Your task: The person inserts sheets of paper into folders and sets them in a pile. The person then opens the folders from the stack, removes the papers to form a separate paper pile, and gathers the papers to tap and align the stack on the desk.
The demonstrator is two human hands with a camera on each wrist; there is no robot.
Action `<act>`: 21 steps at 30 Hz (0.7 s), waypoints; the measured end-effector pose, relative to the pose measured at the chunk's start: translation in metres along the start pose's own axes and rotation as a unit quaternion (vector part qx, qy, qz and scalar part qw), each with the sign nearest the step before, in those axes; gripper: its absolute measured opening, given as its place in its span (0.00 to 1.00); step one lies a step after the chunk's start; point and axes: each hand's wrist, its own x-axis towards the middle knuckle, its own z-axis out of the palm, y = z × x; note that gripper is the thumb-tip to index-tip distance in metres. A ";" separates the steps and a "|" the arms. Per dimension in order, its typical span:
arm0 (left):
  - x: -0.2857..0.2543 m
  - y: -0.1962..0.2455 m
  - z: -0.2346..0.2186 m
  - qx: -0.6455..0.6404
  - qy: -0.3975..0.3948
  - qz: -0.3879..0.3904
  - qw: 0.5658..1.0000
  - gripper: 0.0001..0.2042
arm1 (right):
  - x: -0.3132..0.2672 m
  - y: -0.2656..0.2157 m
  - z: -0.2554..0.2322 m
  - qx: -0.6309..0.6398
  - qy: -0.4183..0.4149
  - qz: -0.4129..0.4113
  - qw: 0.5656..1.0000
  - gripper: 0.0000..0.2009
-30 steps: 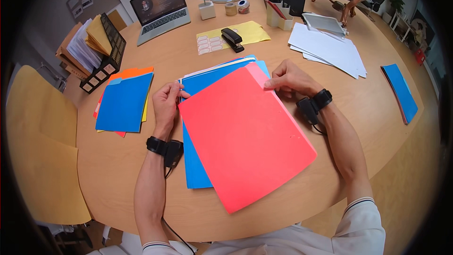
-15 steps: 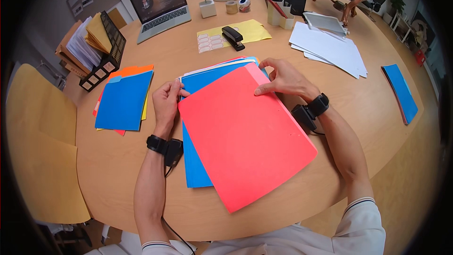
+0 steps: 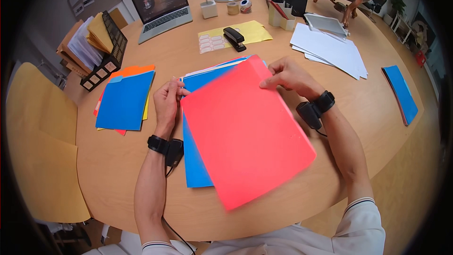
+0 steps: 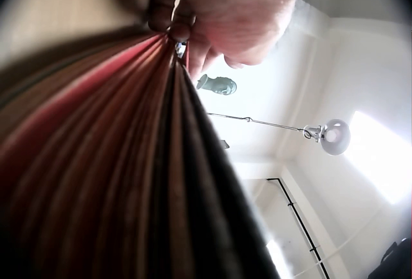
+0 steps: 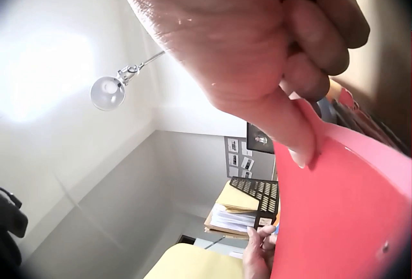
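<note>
A red folder [image 3: 245, 132] lies slanted over a stack of folders with a blue one [image 3: 198, 160] on top. My right hand [image 3: 295, 78] pinches the red folder's upper right edge, thumb on its face and fingers curled behind, as the right wrist view also shows. At the stack's upper left corner, my left hand [image 3: 167, 99] holds the folders by their edge. In the left wrist view, the folder edges [image 4: 122, 163] fan out below the fingers [image 4: 180, 31]. Most of the stack is hidden under the red folder.
Blue, orange, yellow and red folders [image 3: 125, 104] lie to the left, near a black file rack [image 3: 101, 71]. Beyond the stack are a stapler [image 3: 234, 39], yellow sheet [image 3: 257, 30] and laptop [image 3: 165, 19]. White papers [image 3: 325, 49] and another blue folder [image 3: 401, 94] sit to the right.
My right hand first shifted its thumb inward on the red folder with its fingers spread, then closed its fingers on the edge. The red folder's upper end now rises slightly, blurred. The left hand stayed put.
</note>
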 end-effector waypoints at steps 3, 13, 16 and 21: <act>-0.002 0.008 0.000 0.010 0.007 -0.017 1.000 0.19 | 0.004 0.007 -0.016 0.044 0.024 -0.004 0.999 0.13; -0.002 0.011 0.000 0.042 -0.033 -0.028 0.998 0.18 | 0.020 0.038 -0.017 0.318 0.058 -0.045 0.945 0.08; -0.004 0.014 0.004 0.005 -0.037 0.014 0.999 0.14 | 0.020 0.033 -0.009 0.317 0.030 -0.044 0.947 0.08; 0.000 0.005 -0.010 0.043 -0.062 -0.001 0.997 0.13 | 0.019 0.032 -0.001 0.318 0.011 -0.023 0.948 0.13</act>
